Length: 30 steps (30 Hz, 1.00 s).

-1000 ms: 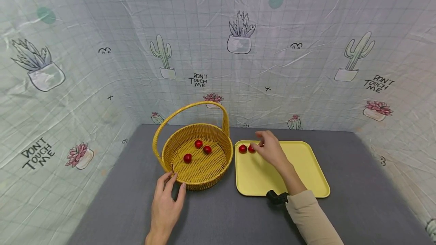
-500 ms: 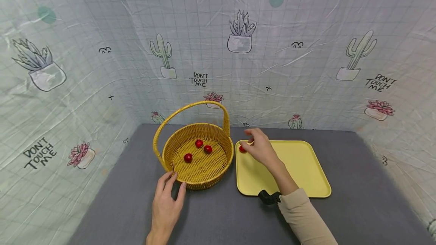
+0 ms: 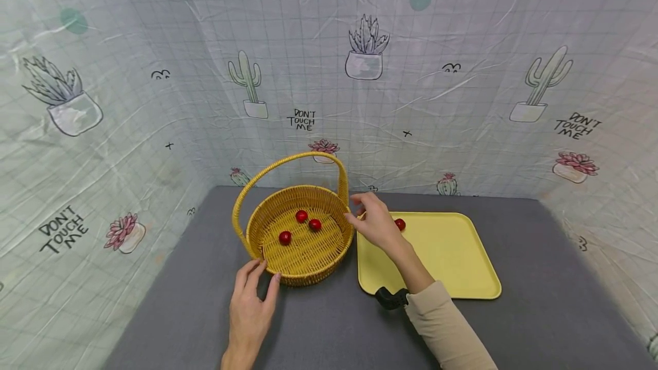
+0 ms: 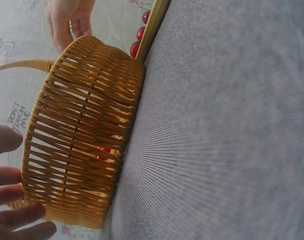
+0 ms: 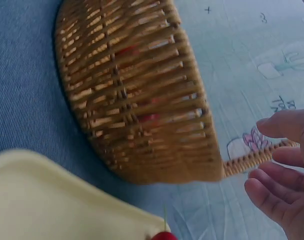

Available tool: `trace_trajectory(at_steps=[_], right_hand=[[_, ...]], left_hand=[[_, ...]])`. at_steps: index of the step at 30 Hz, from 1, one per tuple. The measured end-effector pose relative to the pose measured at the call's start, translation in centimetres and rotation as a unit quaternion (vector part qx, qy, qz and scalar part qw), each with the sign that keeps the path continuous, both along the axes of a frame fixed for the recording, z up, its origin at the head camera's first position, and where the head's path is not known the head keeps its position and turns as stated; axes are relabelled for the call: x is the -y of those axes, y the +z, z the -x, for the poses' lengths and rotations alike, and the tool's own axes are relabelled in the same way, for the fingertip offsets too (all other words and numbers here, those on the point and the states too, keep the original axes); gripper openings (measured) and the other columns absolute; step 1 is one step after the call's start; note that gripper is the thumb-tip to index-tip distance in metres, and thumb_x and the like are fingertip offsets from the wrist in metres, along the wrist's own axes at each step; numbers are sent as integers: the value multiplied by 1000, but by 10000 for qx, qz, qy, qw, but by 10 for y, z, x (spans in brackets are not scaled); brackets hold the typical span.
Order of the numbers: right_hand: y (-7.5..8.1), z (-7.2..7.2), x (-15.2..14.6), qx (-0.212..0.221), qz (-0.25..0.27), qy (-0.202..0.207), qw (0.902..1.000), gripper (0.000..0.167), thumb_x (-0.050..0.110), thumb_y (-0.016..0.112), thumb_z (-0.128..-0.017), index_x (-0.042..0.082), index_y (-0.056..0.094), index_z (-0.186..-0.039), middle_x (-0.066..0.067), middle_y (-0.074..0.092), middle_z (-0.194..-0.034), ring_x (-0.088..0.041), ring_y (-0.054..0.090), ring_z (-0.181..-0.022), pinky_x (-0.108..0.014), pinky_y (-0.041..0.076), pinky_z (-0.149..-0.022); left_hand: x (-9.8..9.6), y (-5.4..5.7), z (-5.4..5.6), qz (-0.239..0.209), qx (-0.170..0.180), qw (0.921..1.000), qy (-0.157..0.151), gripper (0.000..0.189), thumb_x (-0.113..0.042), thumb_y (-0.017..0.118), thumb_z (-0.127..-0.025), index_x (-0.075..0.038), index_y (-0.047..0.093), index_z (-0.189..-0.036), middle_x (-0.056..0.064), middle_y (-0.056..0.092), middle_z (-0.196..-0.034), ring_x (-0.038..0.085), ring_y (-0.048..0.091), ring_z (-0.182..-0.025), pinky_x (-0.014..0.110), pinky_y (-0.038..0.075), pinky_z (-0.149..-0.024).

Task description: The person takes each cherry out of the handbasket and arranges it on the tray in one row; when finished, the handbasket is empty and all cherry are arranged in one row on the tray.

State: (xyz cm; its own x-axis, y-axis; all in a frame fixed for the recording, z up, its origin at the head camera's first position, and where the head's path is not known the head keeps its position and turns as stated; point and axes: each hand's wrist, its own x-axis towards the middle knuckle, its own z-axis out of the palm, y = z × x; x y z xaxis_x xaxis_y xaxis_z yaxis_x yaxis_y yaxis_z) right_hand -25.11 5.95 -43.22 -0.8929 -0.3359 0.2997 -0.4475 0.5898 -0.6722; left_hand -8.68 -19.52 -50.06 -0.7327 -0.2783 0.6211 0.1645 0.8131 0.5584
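A round yellow wicker basket [image 3: 308, 274] with a tall arched handle holds three red cherries [image 3: 285, 237]. At its near left rim my left hand [image 3: 250, 307] touches the weave with relaxed fingers, the thumb standing apart. My right hand [image 3: 377, 221] hovers by the basket's right rim, over the left side of a yellow tray [image 3: 437, 261]. Its fingers are loosely bent, and the right wrist view shows nothing between them. One cherry [image 3: 400, 224] shows on the tray behind this hand; the left wrist view shows three tray cherries [image 4: 141, 33] in a row.
Basket and tray stand side by side on a grey tabletop [image 3: 190, 301]. A patterned cloth [image 3: 308, 73] with printed cactus pots hangs behind and around it. The basket's handle [image 3: 285, 160] arches high over its opening.
My right hand has moved left from over the tray's cherries to the basket's right rim, uncovering a cherry behind it. My left hand stays at the basket, and the cherries inside have not moved.
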Motion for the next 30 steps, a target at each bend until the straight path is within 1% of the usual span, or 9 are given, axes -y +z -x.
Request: trace_trajectory(at_steps=[6, 14, 18, 23, 26, 30], right_hand=[[-2, 1, 15, -86, 39, 168, 9998, 44, 20, 73, -93, -1, 61, -130, -18, 62, -117, -22, 60, -88, -34, 54, -76], [-6, 1, 31, 95, 32, 331, 9994, 42, 20, 73, -92, 1, 62, -129, -18, 63, -118, -22, 60, -92, -33, 54, -79], [-9, 2, 38, 220, 37, 422, 9989, 42, 19, 73, -92, 3, 62, -130, -15, 63, -118, -20, 60, -91, -33, 54, -78], [-13, 6, 48, 399, -42, 492, 9980, 41, 22, 72, -93, 5, 63, -129, -9, 62, -115, -19, 59, -90, -31, 53, -77], [-17, 10, 54, 492, -151, 530, 9973, 42, 25, 71, -94, 6, 62, -130, -10, 63, -117, -16, 58, -90, -30, 53, -78], [-19, 14, 61, 541, -232, 559, 9967, 43, 26, 70, -94, 6, 61, -132, -14, 63, -123, -17, 59, -92, -33, 54, -80]], left_hand=[[0, 0, 0, 13, -92, 9999, 112, 36, -11, 82, -83, 4, 71, -114, 17, 62, -119, 28, 67, -102, 37, 52, -81], [1, 1, 0, 62, -167, 9997, 188, 36, -11, 83, -82, 3, 72, -112, 17, 62, -116, 26, 67, -98, 34, 52, -77], [1, 1, 0, 74, -184, 9996, 186, 35, -11, 84, -82, 3, 73, -112, 17, 62, -116, 26, 67, -96, 33, 52, -76], [2, 0, 0, 14, -123, 9998, 186, 35, -12, 83, -83, 3, 72, -113, 17, 62, -117, 26, 66, -95, 41, 56, -73], [3, 0, -1, -19, -99, 9998, 188, 35, -13, 82, -84, 3, 72, -114, 18, 61, -117, 27, 66, -95, 46, 57, -72], [3, -1, -2, -22, -91, 9997, 208, 36, -13, 82, -84, 3, 72, -114, 17, 61, -117, 28, 66, -96, 48, 58, -72]])
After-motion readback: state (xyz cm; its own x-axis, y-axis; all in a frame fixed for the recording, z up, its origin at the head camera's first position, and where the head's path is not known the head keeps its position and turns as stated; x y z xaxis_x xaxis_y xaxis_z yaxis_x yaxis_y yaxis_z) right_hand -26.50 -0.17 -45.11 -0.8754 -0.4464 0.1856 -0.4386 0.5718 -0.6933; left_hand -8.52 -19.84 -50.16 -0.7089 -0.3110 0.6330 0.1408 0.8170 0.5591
